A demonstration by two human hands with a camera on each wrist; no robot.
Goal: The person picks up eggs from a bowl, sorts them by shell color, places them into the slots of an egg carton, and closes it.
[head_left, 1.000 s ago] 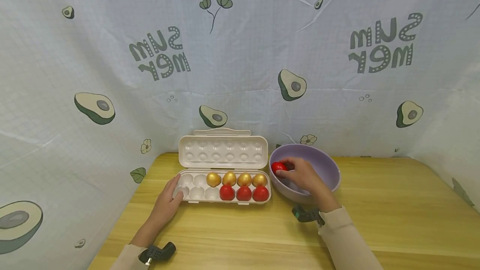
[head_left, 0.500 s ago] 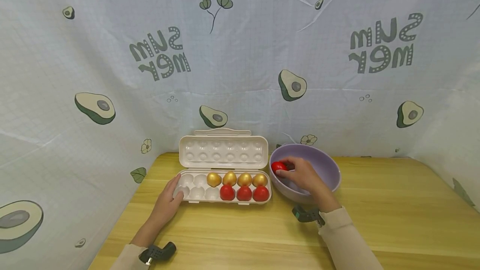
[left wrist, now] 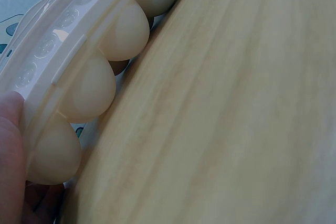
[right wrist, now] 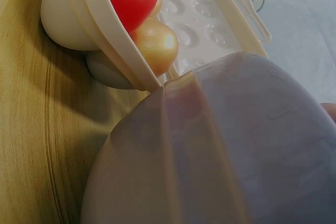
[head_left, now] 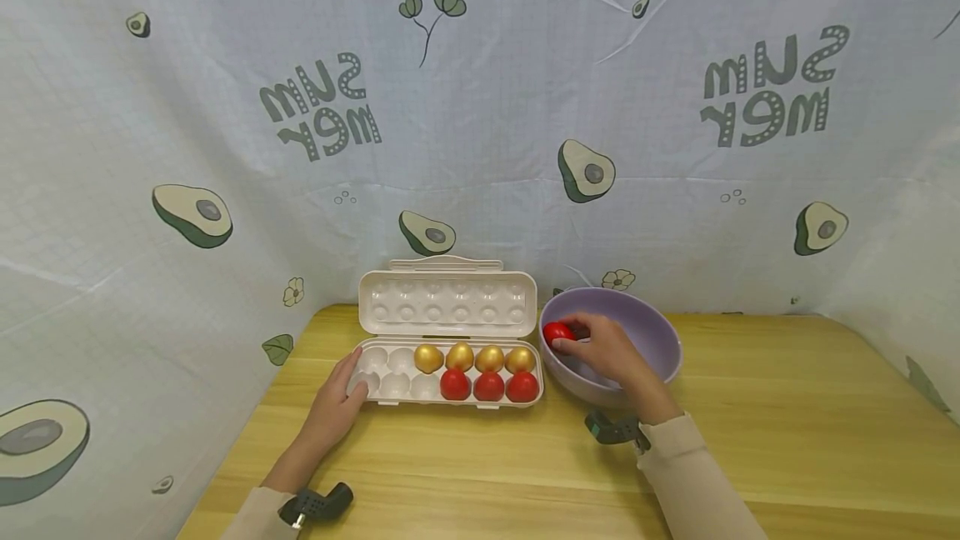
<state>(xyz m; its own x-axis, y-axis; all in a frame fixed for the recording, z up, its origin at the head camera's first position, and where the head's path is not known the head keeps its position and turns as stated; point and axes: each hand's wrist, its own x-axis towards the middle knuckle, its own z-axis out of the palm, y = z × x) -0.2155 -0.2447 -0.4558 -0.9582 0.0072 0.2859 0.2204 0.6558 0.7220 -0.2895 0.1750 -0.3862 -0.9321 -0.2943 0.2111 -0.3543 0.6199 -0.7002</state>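
In the head view my left hand (head_left: 330,408) holds the left end of a cream plastic egg carton (head_left: 447,307), whose lid stands open. The left wrist view shows the thumb (left wrist: 9,150) at the carton's rim, with fingers partly hidden below. Several gold eggs (head_left: 459,357) fill the right part of the back row; three red eggs (head_left: 488,387) sit in front of them. The cups at the left hold nothing. Inside a purple bowl (head_left: 652,327), my right hand (head_left: 607,350) pinches another red egg (head_left: 556,333) near the left wall.
The bowl stands close against the carton's right end, its rim (right wrist: 252,59) overlapping the carton in the right wrist view. Both rest on a wooden table (head_left: 465,465). Behind hangs a pale curtain (head_left: 480,107) printed with avocados.
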